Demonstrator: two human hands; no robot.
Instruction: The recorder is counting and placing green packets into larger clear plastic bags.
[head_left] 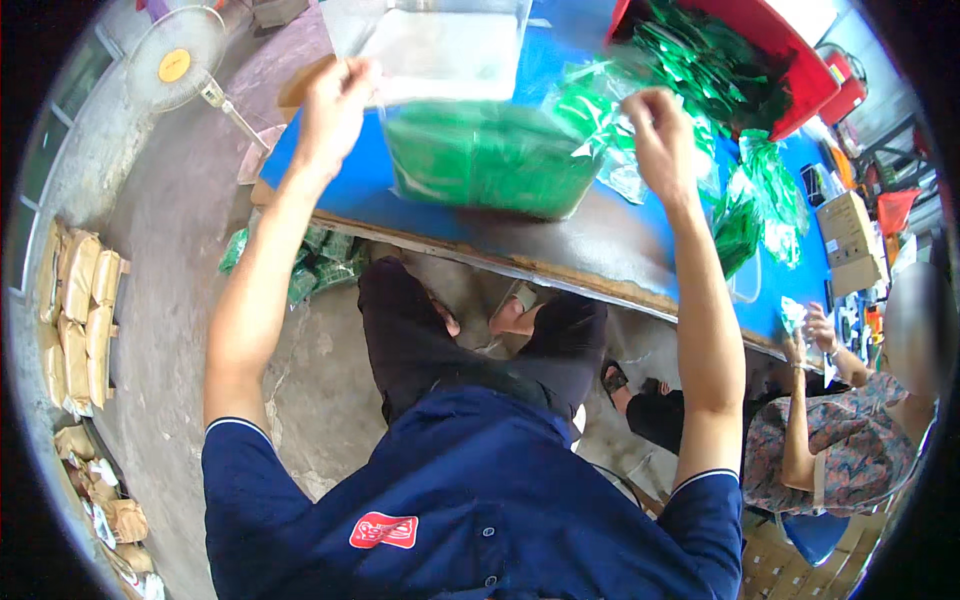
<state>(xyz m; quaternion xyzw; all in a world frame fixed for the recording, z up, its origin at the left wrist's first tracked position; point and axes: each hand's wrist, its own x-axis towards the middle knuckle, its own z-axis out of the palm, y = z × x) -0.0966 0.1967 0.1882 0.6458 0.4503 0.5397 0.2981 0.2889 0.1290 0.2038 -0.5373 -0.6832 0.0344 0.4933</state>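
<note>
A clear plastic bag or bin packed with green contents (490,160) stands on the blue tabletop in front of me, its outline smeared by motion. Over its left end, my left hand (340,110) is closed, its fingertips near the lower corner of a clear plastic container (440,55). What those fingers hold, if anything, I cannot make out. To the right, my right hand (662,140) is curled closed beside loose green-and-clear packets (590,105). Anything in its grip is hidden by the curled fingers and blur.
At the back right, a red bin (815,85) holds many green packets. More green packets (765,200) lie on the blue table (355,190). A co-worker (835,440) handles a small packet at the right. A fan (175,62) and stacked brown packages (80,290) are at left.
</note>
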